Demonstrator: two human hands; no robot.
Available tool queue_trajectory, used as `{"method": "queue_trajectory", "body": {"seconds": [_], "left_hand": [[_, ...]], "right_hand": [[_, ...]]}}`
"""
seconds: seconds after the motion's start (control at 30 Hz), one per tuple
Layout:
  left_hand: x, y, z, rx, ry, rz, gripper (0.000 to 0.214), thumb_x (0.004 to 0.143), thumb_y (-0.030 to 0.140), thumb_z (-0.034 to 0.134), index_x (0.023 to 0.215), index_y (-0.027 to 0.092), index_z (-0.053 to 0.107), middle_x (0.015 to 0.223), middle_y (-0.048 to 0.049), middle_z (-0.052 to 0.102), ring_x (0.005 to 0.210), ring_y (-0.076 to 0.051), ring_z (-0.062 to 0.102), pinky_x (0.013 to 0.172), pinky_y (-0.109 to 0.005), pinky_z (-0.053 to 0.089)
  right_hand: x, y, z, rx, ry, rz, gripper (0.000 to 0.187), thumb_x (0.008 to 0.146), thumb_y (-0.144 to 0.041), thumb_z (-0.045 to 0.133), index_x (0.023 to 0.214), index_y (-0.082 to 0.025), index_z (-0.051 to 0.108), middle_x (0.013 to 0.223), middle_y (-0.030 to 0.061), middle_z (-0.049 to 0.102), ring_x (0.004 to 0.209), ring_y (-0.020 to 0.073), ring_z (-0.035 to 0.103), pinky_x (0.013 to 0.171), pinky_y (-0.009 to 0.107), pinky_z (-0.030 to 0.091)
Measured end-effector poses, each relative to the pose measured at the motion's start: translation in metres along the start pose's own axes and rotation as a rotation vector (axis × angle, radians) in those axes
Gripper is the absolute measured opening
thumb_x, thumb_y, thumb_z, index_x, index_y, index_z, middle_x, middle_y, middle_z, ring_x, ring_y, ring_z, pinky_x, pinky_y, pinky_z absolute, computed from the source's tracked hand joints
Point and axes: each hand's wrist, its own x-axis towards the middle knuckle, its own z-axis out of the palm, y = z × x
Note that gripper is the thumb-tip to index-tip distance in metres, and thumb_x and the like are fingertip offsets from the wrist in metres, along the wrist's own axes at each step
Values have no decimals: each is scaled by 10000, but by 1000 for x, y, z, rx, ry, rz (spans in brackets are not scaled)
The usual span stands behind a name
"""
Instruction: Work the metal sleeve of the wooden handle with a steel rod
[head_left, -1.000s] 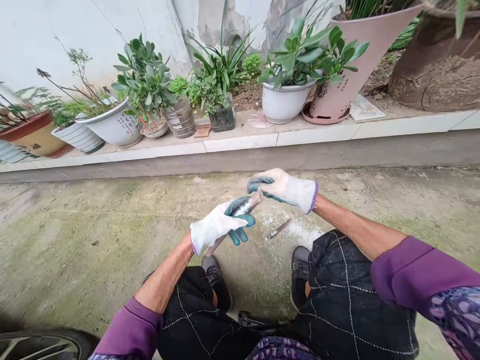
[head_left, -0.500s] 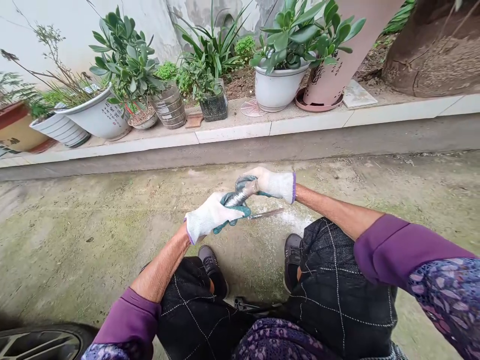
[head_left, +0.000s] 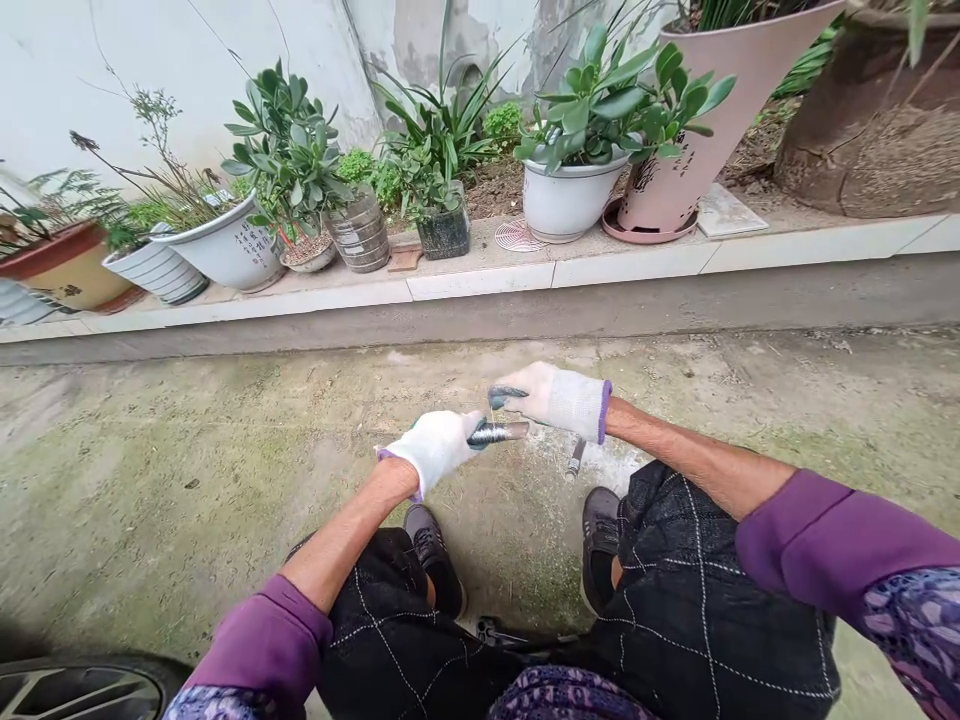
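I am sitting low with both hands in white gloves with teal palms. My left hand (head_left: 435,447) is closed around a short silvery, ridged metal rod (head_left: 501,432) whose tip points right. Just above that tip is my right hand (head_left: 553,396), fingers curled and pinched together, with what may be a thin strand running down to the rod. On the concrete beneath my right wrist lies a small metal bar (head_left: 576,459), partly hidden. White dust (head_left: 611,465) marks the ground around it.
A raised tiled ledge (head_left: 487,282) runs across the back with several potted plants, among them a white pot (head_left: 566,203) and a pink pot (head_left: 675,180). A dark tyre (head_left: 82,685) shows at bottom left. A dark tool (head_left: 499,636) lies between my shoes.
The rod has dropped from a slanted to a nearly level position in my left hand. My right hand has come off its tip and now hovers just above it.
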Motion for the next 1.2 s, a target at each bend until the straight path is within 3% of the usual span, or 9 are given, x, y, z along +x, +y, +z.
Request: {"method": "queue_trajectory", "body": {"seconds": [0.17,0.23,0.3,0.4,0.5,0.67,0.83,1.0,1.2], "left_hand": [[-5,-1,-7,-387,190,55,234,835,395,619,950,205,694,800,-3,697,717,-160,639,678,-238,454],[-2,-10,-10,-537,285,-8,244,808,393,644,914,175,678,799,4,684,707,-139,610,655,-221,447],[3,-20,-12,-614,346,-81,257,812,386,633,930,161,666,802,4,677,686,-128,591,626,-213,439],[12,-33,-10,-484,335,-173,212,849,341,579,951,175,665,809,-16,691,685,-143,611,614,-225,434],[19,-39,-4,-163,205,-241,222,894,313,530,1017,201,676,855,-77,725,749,-194,674,668,-261,463],[19,-21,5,114,-20,-63,263,907,269,497,1093,224,677,873,-109,732,792,-248,706,701,-310,492],[11,-2,-6,-228,176,52,245,897,375,535,990,208,688,811,-28,704,722,-174,646,678,-256,464],[12,-10,-13,-556,357,-29,234,831,357,608,953,166,665,829,1,689,717,-131,606,649,-211,449],[25,-27,-13,-201,287,-227,236,910,342,516,1016,195,667,876,-70,728,791,-215,679,708,-284,472]], "right_hand": [[11,10,0,293,-121,92,298,839,-281,486,952,-149,728,750,22,676,616,134,533,594,249,400],[14,5,4,270,-116,184,319,855,-278,481,1002,-142,728,687,14,647,549,121,491,546,246,371],[17,-2,9,175,-103,152,322,892,-274,462,1025,-159,731,744,26,677,582,123,520,576,246,379],[17,-15,18,-40,-136,38,311,938,-276,447,1013,-183,734,905,56,730,722,153,595,657,258,389],[12,-27,20,-226,-199,31,294,950,-287,462,1015,-194,734,955,74,745,785,181,628,669,273,372],[7,-18,-2,-217,-72,71,284,948,-293,475,1012,-189,731,950,68,748,797,180,629,691,264,382],[12,16,-18,-30,65,135,282,924,-218,460,993,-167,729,977,48,739,829,155,620,729,235,405],[11,4,-4,-66,-12,153,279,927,-255,486,1013,-168,737,918,52,737,772,154,612,681,244,387],[2,-37,6,-287,-142,123,307,971,-318,446,1046,-191,716,926,64,738,750,167,620,627,269,331]]}}
